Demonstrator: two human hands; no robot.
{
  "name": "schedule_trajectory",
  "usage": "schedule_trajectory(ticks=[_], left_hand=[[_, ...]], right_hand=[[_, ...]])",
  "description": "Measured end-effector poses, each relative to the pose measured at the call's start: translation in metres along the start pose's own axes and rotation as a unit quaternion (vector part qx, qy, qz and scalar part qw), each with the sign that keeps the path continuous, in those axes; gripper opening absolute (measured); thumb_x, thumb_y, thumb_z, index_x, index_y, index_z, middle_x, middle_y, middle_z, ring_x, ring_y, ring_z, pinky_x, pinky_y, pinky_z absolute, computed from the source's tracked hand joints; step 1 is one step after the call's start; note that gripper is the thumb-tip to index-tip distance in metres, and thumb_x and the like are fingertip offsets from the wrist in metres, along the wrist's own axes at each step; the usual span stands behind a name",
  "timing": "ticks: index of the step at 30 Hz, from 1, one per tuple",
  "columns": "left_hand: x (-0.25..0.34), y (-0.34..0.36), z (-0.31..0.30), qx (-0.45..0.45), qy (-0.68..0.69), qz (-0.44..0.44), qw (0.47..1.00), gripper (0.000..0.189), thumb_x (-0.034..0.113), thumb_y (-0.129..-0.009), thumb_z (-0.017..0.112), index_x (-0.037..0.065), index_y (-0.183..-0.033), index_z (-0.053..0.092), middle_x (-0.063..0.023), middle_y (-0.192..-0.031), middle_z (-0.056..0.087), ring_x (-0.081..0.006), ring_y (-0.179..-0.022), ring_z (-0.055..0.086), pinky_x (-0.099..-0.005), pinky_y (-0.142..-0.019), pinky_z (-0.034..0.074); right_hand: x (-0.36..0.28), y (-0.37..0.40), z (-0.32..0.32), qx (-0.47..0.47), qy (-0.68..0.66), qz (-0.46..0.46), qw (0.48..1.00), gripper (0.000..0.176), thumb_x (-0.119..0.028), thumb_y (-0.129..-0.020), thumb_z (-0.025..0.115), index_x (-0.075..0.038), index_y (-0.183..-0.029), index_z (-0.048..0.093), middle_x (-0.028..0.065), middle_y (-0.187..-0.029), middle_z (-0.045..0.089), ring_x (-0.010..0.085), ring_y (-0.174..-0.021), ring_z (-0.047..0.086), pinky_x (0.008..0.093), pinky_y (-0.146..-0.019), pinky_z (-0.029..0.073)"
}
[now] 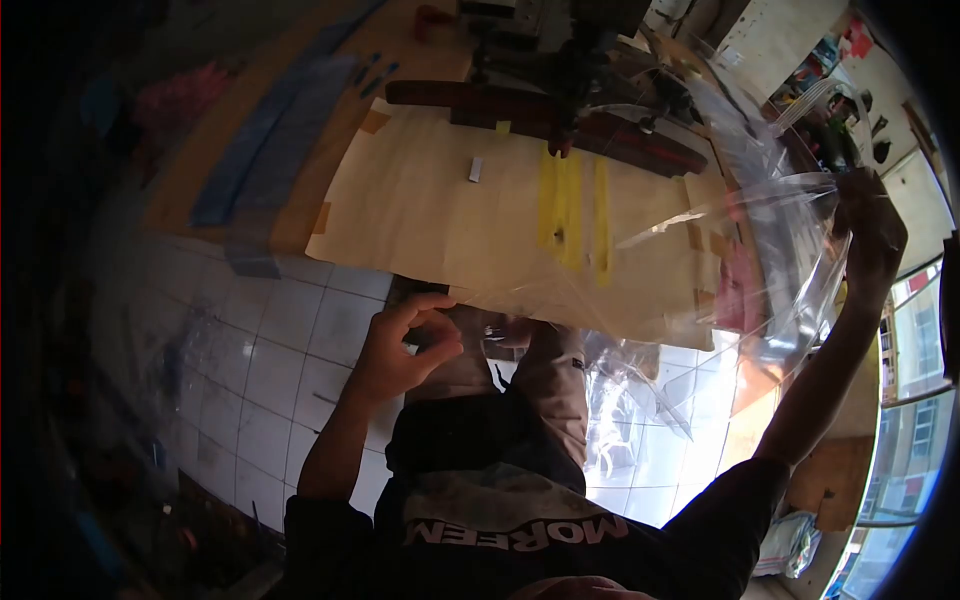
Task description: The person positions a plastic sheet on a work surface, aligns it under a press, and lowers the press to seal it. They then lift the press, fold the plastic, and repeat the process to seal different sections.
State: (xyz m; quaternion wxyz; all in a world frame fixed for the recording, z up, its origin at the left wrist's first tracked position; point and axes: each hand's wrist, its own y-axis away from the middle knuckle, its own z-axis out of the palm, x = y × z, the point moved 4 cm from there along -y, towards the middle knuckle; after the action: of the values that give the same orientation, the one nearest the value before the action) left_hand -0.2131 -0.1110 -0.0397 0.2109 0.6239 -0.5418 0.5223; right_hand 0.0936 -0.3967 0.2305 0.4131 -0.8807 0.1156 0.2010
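My right hand (872, 235) is raised at the far right, its fingers closed on a clear plastic sheet (800, 270). The sheet hangs in shiny folds and stretches left over the right part of a tan board (420, 210). At the board's front edge is my left hand (410, 345), curled, with the thumb and a finger pinched together in a loop. Thin film glints beside its fingertips, but I cannot make out what is between them. Yellow tape strips (565, 210) and a small whitish piece (476, 169) lie on the board.
A sewing-type machine (570, 70) with a dark red-brown bar (640, 138) stands behind the board. Blue strips (275, 140) lie on the wooden table at left. Below are my legs and a white tiled floor (270, 370). Windows (915, 440) are at right.
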Motion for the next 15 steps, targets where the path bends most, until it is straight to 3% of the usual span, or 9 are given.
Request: schedule_trajectory(ticks=[2,3,4,5,8,9,10,13,15], left_hand=[[-0.021,0.002,0.014,-0.004,0.074,-0.025,0.997,0.071,0.004,-0.070,0.079,0.004,-0.130,0.041,-0.0110,-0.095,0.066,-0.0191,-0.092,0.065,-0.0330,-0.084,0.048],[-0.027,-0.001,0.024,0.034,0.096,0.013,0.995,0.077,0.003,-0.070,0.079,0.005,-0.134,0.036,-0.0109,-0.099,0.066,-0.0197,-0.099,0.062,-0.0346,-0.090,0.044],[-0.038,-0.002,0.033,0.071,0.119,0.049,0.989,0.083,0.003,-0.070,0.079,0.006,-0.137,0.031,-0.0109,-0.103,0.065,-0.0203,-0.107,0.060,-0.0361,-0.096,0.040],[-0.056,-0.003,0.045,0.053,0.124,0.050,0.990,0.094,0.005,-0.071,0.079,0.006,-0.142,0.018,-0.0135,-0.110,0.062,-0.0216,-0.113,0.056,-0.0378,-0.102,0.035],[-0.066,-0.004,0.077,0.132,0.285,0.035,0.949,0.099,0.007,-0.072,0.079,0.006,-0.143,0.011,-0.0146,-0.113,0.060,-0.0219,-0.111,0.057,-0.0391,-0.103,0.035],[-0.062,-0.002,0.083,0.132,0.266,0.057,0.953,0.100,0.002,-0.076,0.074,0.008,-0.144,0.001,-0.0191,-0.122,0.052,-0.0294,-0.112,0.054,-0.0431,-0.099,0.039],[-0.062,0.000,0.093,0.130,0.269,0.056,0.953,0.100,0.002,-0.076,0.074,0.008,-0.144,0.001,-0.0191,-0.122,0.052,-0.0294,-0.112,0.054,-0.0431,-0.099,0.039],[-0.073,0.027,0.113,0.302,0.050,0.168,0.937,0.083,-0.005,-0.076,0.065,0.009,-0.140,0.014,-0.0191,-0.126,0.038,-0.0294,-0.112,0.047,-0.0438,-0.099,0.039],[-0.065,0.037,0.120,0.319,-0.044,0.199,0.926,0.079,-0.002,-0.076,0.067,0.009,-0.138,0.020,-0.0205,-0.126,0.040,-0.0301,-0.112,0.048,-0.0452,-0.098,0.039]], right_hand=[[0.015,-0.003,-0.026,0.071,0.005,0.005,0.997,0.028,-0.012,-0.094,0.051,0.005,-0.114,0.060,0.0098,-0.093,0.066,0.0054,-0.053,0.039,0.0214,-0.069,0.041],[0.037,-0.001,-0.053,0.058,0.024,0.040,0.997,0.033,-0.016,-0.096,0.048,0.005,-0.120,0.056,0.0105,-0.111,0.062,0.0148,-0.094,0.057,0.0279,-0.084,0.042],[0.052,-0.004,-0.070,0.090,-0.037,0.005,0.995,0.034,-0.017,-0.096,0.049,0.006,-0.120,0.055,0.0109,-0.112,0.062,0.0167,-0.103,0.057,0.0296,-0.090,0.042],[0.049,-0.005,-0.072,0.102,-0.044,0.004,0.994,0.034,-0.016,-0.096,0.048,0.006,-0.121,0.055,0.0111,-0.114,0.061,0.0172,-0.105,0.057,0.0297,-0.093,0.042],[0.042,-0.009,-0.079,0.127,-0.039,0.018,0.991,0.035,-0.015,-0.096,0.045,0.006,-0.124,0.052,0.0120,-0.119,0.059,0.0188,-0.112,0.055,0.0300,-0.097,0.040],[0.041,-0.009,-0.082,0.139,-0.027,0.034,0.989,0.036,-0.014,-0.097,0.044,0.005,-0.126,0.051,0.0126,-0.122,0.058,0.0199,-0.116,0.054,0.0301,-0.099,0.040],[0.038,-0.008,-0.083,0.138,-0.024,0.036,0.989,0.036,-0.014,-0.097,0.044,0.005,-0.126,0.051,0.0126,-0.122,0.058,0.0199,-0.116,0.054,0.0301,-0.099,0.040],[0.033,-0.010,-0.091,0.156,0.027,0.047,0.986,0.038,-0.016,-0.098,0.041,0.005,-0.130,0.047,0.0139,-0.128,0.055,0.0208,-0.119,0.052,0.0298,-0.099,0.040],[0.029,-0.011,-0.098,0.082,0.204,-0.050,0.974,0.040,-0.017,-0.099,0.039,0.005,-0.132,0.045,0.0143,-0.130,0.053,0.0218,-0.122,0.050,0.0299,-0.101,0.039]])
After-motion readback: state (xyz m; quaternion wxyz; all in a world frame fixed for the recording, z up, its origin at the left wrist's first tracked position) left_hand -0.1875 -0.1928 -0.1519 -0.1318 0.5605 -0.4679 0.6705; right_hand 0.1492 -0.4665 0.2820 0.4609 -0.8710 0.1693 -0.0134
